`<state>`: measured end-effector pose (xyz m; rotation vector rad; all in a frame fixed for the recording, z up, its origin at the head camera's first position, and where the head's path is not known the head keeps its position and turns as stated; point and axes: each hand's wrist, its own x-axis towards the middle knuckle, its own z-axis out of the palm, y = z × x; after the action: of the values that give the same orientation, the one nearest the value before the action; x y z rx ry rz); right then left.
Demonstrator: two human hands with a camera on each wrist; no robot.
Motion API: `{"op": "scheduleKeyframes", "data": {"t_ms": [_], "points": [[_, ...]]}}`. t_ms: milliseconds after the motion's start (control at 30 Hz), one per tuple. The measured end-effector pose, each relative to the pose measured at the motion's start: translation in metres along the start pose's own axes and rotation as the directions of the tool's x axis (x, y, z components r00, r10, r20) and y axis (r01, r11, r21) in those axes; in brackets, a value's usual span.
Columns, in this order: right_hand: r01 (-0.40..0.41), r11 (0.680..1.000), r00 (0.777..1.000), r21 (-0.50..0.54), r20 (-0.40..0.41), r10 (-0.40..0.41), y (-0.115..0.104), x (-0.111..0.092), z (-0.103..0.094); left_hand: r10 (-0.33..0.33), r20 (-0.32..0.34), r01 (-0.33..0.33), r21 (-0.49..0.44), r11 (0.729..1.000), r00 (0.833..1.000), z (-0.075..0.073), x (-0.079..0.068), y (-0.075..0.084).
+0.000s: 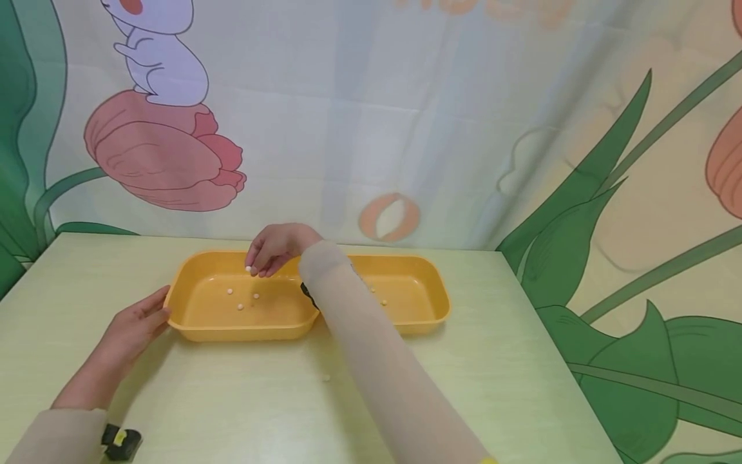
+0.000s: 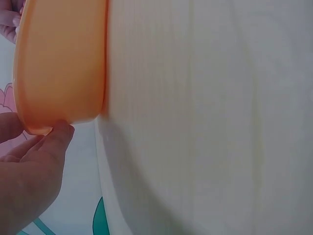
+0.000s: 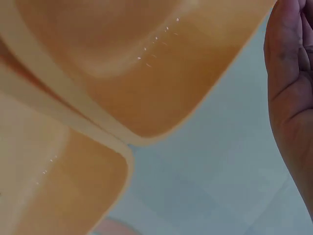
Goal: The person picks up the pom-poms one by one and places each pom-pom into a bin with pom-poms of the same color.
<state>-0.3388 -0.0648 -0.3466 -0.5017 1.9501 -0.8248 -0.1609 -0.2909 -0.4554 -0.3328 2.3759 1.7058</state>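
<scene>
Over the left yellow tray [image 1: 243,333], my right hand [image 1: 277,248] pinches a small white pellet [image 1: 248,269] at its fingertips. Several similar white pellets [image 1: 240,307] lie on the floor of that tray. My left hand [image 1: 130,328] holds the tray's left end by its rim; in the left wrist view, the fingers [image 2: 59,137] meet the edge of the orange-looking tray [image 2: 63,63]. The right wrist view shows part of my right hand [image 3: 293,73] beside the trays, with its fingertips out of frame.
A second yellow tray [image 1: 426,316] stands against the first on the right, with a few white pellets [image 1: 384,302] in it, partly behind my right forearm. One pale pellet [image 1: 326,378] lies on the table [image 1: 493,386] in front. A printed curtain [image 1: 348,129] hangs behind the table.
</scene>
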Motion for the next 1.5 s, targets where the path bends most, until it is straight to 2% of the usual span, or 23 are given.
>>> {"op": "scheduleKeyframes", "data": {"t_ms": [167,333,567,700,767,867,967,1100,1200,1267,1400,1500], "points": [[-0.013,1.0,1.0,0.022,-0.007,0.013,0.005,0.01,0.006,0.003,0.002,-0.003,0.007,1.0,1.0,-0.001,-0.002,0.002],[-0.079,0.997,0.997,0.021,-0.002,0.079,0.007,0.015,0.014,0.013,0.006,-0.013,0.008,1.0,1.0,-0.001,-0.002,0.003],[-0.199,0.978,0.98,-0.07,-0.025,0.198,0.0,0.004,0.025,0.049,0.011,-0.049,-0.002,0.999,0.999,0.0,-0.001,0.0],[-0.308,0.935,0.951,-0.176,-0.097,0.294,-0.008,-0.005,0.033,0.042,0.008,-0.042,-0.016,0.999,0.999,0.001,-0.001,0.0],[-0.376,0.902,0.924,-0.213,-0.155,0.349,-0.011,-0.009,0.038,0.044,0.008,-0.044,-0.022,0.999,0.999,0.001,0.0,0.0],[-0.476,0.853,0.87,-0.213,-0.253,0.423,-0.013,-0.01,0.044,0.064,0.009,-0.063,-0.034,0.997,0.998,0.001,0.0,-0.001],[-0.518,0.821,0.842,-0.239,-0.315,0.438,-0.012,-0.01,0.049,0.077,0.009,-0.077,-0.038,0.996,0.997,0.001,-0.001,-0.001],[-0.519,0.806,0.841,-0.285,-0.341,0.42,-0.014,-0.015,0.052,0.059,0.006,-0.058,-0.026,0.998,0.998,0.001,0.0,0.0],[-0.527,0.804,0.833,-0.275,-0.358,0.422,-0.017,-0.02,0.055,0.043,0.007,-0.042,-0.016,0.999,0.999,0.001,0.0,0.001],[-0.534,0.792,0.829,-0.295,-0.364,0.424,-0.017,-0.02,0.056,0.037,0.008,-0.036,-0.014,0.999,0.999,0.0,0.001,0.002],[-0.559,0.745,0.823,-0.364,-0.353,0.445,-0.014,-0.006,0.054,0.028,0.006,-0.028,-0.018,0.999,1.0,0.0,0.0,0.0],[-0.583,0.728,0.806,-0.36,-0.371,0.462,-0.011,0.002,0.055,0.023,-0.001,-0.023,-0.017,1.0,1.0,0.0,0.0,0.0]]}}
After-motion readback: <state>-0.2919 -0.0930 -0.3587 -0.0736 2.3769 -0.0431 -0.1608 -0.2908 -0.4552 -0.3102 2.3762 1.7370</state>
